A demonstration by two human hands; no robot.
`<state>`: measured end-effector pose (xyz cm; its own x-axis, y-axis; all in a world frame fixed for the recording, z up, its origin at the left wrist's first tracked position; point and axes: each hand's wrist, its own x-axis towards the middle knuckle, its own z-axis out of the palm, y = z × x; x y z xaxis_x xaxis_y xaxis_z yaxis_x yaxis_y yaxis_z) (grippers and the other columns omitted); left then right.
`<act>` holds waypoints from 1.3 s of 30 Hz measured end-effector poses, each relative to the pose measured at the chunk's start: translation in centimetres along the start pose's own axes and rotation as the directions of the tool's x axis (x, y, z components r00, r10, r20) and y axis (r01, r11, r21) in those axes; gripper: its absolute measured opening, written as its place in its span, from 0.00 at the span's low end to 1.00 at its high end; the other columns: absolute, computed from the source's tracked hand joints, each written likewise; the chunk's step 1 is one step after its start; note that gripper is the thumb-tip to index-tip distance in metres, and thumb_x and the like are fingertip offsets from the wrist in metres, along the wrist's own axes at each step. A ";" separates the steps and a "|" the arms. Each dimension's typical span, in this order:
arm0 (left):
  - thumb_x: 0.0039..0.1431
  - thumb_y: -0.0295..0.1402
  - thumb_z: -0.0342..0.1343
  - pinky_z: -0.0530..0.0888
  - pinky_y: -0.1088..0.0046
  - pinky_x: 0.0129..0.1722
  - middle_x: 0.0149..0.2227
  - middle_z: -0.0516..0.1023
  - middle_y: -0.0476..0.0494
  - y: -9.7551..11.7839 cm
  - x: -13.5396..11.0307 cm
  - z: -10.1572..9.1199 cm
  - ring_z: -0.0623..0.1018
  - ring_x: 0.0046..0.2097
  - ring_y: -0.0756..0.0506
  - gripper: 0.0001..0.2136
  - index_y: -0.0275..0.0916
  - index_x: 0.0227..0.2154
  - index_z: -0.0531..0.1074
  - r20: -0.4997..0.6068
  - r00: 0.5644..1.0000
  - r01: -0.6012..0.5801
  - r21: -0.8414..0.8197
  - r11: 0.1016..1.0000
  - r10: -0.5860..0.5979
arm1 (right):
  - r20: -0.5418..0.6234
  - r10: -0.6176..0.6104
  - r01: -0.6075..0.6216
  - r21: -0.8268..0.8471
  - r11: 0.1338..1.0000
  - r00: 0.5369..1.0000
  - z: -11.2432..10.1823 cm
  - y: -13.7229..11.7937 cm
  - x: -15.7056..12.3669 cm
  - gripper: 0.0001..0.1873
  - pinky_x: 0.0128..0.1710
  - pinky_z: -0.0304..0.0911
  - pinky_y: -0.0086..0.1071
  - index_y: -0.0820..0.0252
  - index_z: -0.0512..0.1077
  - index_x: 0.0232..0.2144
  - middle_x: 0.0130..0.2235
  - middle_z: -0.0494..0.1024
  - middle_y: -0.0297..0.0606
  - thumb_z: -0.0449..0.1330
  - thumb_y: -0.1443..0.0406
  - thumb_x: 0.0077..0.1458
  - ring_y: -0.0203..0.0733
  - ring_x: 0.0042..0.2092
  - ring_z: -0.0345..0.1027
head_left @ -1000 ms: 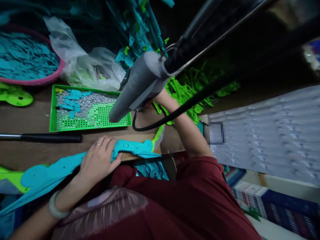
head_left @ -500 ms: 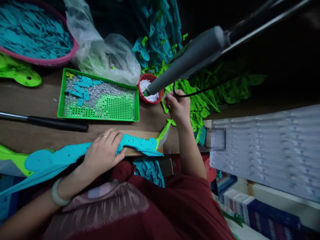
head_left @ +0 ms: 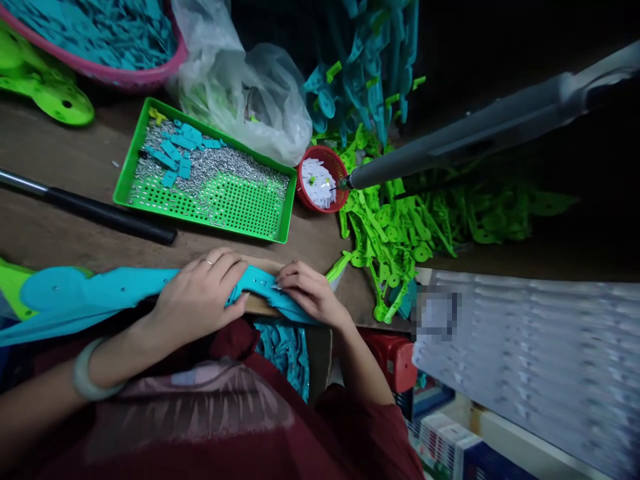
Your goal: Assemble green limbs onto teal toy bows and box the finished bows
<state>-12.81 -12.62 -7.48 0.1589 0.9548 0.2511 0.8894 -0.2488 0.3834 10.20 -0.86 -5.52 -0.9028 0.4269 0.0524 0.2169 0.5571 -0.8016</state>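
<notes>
A long blue plastic part [head_left: 125,285] with bright green pieces at both ends lies along the bench's front edge. My left hand [head_left: 203,287] is wrapped over its middle, fingers closed on it. Close by on the right, my right hand [head_left: 313,293] rests at the part's right end, its fingers pinched on a small white piece [head_left: 277,287] against the blue surface. Several small metal screws show in the blue face between my hands. A grey electric screwdriver [head_left: 460,130] hangs at the upper right, its bit pointing over a red basket [head_left: 342,160] of white pieces.
A green tray [head_left: 289,213] holds screws and small blue pieces. Left of it lies a black-handled rod [head_left: 110,215]. Behind stand a pink basin [head_left: 125,79] of blue parts and a plastic bag [head_left: 270,100]. Green parts [head_left: 385,227] are heaped to the right.
My right hand has come from beside the red basket to the blue part. The screwdriver has swung up and right. My left hand keeps its hold while the view has shifted.
</notes>
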 end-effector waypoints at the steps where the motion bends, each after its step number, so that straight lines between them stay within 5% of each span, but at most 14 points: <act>1: 0.60 0.36 0.52 0.76 0.60 0.42 0.47 0.77 0.35 0.0 0.0 0.0 0.76 0.49 0.36 0.17 0.32 0.48 0.72 -0.001 1.000 0.005 0.001 1.000 -0.005 | 0.013 -0.007 0.007 -0.003 1.000 1.000 -0.1 0.0 -0.1 0.09 0.46 0.68 0.35 0.57 0.71 0.43 0.42 0.73 0.42 0.54 0.71 0.64 0.38 0.45 0.69; 21: 0.58 0.34 0.53 0.76 0.57 0.44 0.46 0.77 0.33 -0.1 -0.1 0.1 0.75 0.50 0.34 0.16 0.31 0.47 0.74 0.004 1.000 0.015 -0.064 0.998 -0.015 | 0.123 -0.067 0.081 -0.110 0.991 0.990 -0.1 0.0 -0.2 0.13 0.44 0.68 0.35 0.56 0.67 0.48 0.44 0.70 0.42 0.51 0.73 0.64 0.39 0.46 0.67; 31: 0.63 0.39 0.52 0.73 0.56 0.48 0.51 0.74 0.31 -0.3 -0.4 -0.5 0.73 0.53 0.33 0.19 0.31 0.51 0.71 0.047 0.999 0.017 -0.046 0.999 -0.015 | 0.190 -0.087 0.156 -0.384 0.910 0.978 0.8 -0.2 0.5 0.12 0.41 0.66 0.33 0.56 0.69 0.45 0.41 0.69 0.41 0.49 0.71 0.65 0.39 0.42 0.63; 33: 0.65 0.44 0.50 0.72 0.55 0.49 0.54 0.72 0.30 -1.5 -1.5 -1.6 0.72 0.54 0.32 0.24 0.29 0.55 0.67 0.057 0.998 0.035 0.000 0.999 -0.035 | 0.111 -0.041 0.078 -0.350 0.933 0.993 0.7 -0.5 0.0 0.11 0.43 0.67 0.36 0.56 0.66 0.49 0.43 0.70 0.43 0.52 0.67 0.65 0.41 0.44 0.64; 35: 0.67 0.44 0.46 0.73 0.55 0.44 0.51 0.73 0.31 -3.1 -2.9 -2.8 0.73 0.50 0.33 0.24 0.31 0.56 0.66 0.082 0.995 0.052 0.071 0.996 -0.058 | 0.033 0.109 -0.089 -0.368 0.925 0.994 0.5 -1.2 -1.0 0.24 0.46 0.68 0.42 0.59 0.62 0.55 0.47 0.70 0.47 0.59 0.57 0.61 0.47 0.47 0.65; 37: 0.69 0.40 0.42 0.72 0.59 0.37 0.43 0.75 0.35 -4.5 -4.1 -3.9 0.74 0.43 0.35 0.19 0.34 0.52 0.69 0.114 0.993 0.009 0.148 0.989 -0.026 | 0.010 0.271 -0.239 -0.444 0.863 0.962 0.0 -2.1 -2.5 0.38 0.50 0.66 0.50 0.62 0.60 0.58 0.51 0.70 0.52 0.63 0.48 0.53 0.54 0.51 0.64; 39: 0.70 0.36 0.40 0.70 0.60 0.34 0.38 0.73 0.38 -5.1 -5.3 -4.8 0.73 0.39 0.36 0.16 0.36 0.46 0.72 0.128 0.992 -0.046 0.203 0.978 0.020 | -0.005 0.351 -0.304 -0.513 0.803 0.936 -0.5 -3.0 -4.5 0.39 0.54 0.61 0.54 0.60 0.61 0.59 0.54 0.70 0.52 0.63 0.46 0.52 0.57 0.55 0.63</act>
<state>-20.25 -17.16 -6.49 0.2301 0.9626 0.1433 0.9496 -0.2543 0.1834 13.79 -4.05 -3.04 -0.7672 0.5988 -0.2298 0.6391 0.6831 -0.3535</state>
